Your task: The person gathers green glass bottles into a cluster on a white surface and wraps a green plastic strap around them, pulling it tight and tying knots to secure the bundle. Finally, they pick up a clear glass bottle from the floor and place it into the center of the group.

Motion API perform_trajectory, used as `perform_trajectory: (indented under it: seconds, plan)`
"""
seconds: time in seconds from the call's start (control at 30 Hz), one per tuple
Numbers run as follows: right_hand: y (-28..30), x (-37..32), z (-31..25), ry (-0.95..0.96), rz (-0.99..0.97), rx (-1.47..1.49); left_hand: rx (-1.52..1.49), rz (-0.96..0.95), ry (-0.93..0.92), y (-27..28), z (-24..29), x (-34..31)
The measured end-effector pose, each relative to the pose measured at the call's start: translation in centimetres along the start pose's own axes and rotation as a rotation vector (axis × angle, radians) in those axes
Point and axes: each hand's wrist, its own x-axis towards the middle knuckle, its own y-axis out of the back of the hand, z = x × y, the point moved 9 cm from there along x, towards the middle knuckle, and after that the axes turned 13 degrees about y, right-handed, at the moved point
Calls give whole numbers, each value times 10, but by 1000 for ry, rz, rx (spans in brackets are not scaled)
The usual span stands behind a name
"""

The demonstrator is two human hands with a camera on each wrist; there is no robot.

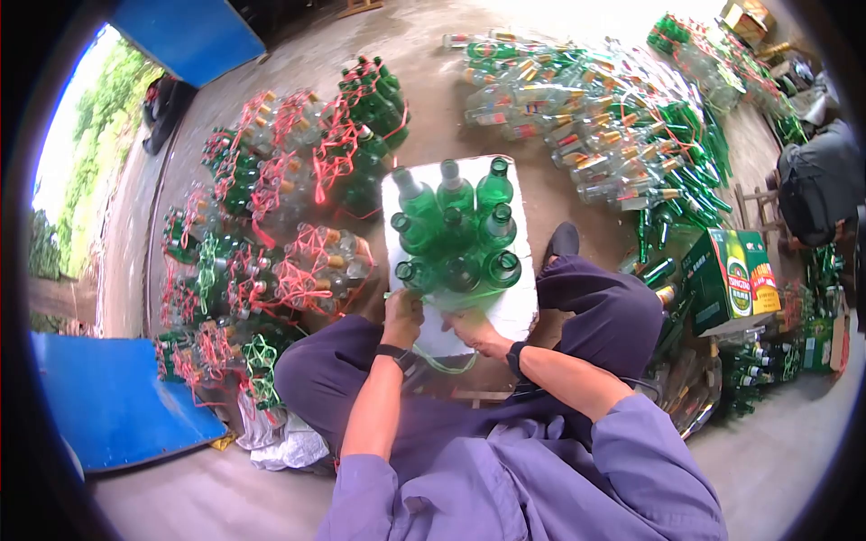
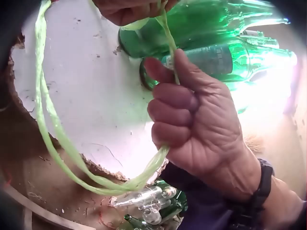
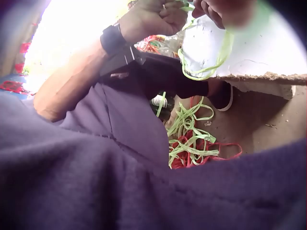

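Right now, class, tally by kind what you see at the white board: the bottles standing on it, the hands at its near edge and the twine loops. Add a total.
Bottles: 9
Hands: 2 (left hand, right hand)
Twine loop: 1
Total: 12

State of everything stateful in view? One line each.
left hand: fisted around green twine
right hand: pinches the same twine
green twine: slack loop hanging past the board edge
green bottles: upright, uncapped, clustered on white board
netted bundles: tied in twine, on the floor
loose bottles: lying in a pile
twine scraps: tangled on the floor
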Motion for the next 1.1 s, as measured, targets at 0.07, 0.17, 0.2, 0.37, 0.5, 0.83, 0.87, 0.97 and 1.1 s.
perform_trajectory:
  seconds: [0.07, 0.17, 0.2, 0.37, 0.5, 0.83, 0.87, 0.97, 1.1]
  plan:
    - [-8, -2, 11, -94, -10, 44, 49, 36, -50, 3, 5, -2]
    - [-13, -4, 10, -215, -31, 73, 277, 55, -283, 8, 17, -1]
    - [-9, -1, 8, -228, -45, 1, 275, 70, -234, 15, 18, 7]
    - [18, 19, 18, 26, 27, -133, 634, 216, -565, 38, 21, 40]
    - [36, 19, 6, 45, 103, -118, 64, 4, -239, 45, -1, 72]
    - [39, 19, -23, 163, 74, -203, 39, -21, -149, 11, 9, 19]
    - [39, 21, -19, 171, 65, -194, -123, 14, 35, 1, 2, 3]
    - [40, 20, -22, 208, 112, -146, -152, -87, 56, 7, -3, 13]
    - [36, 6, -35, -64, -3, -106, -88, -127, 9, -8, 10, -12]
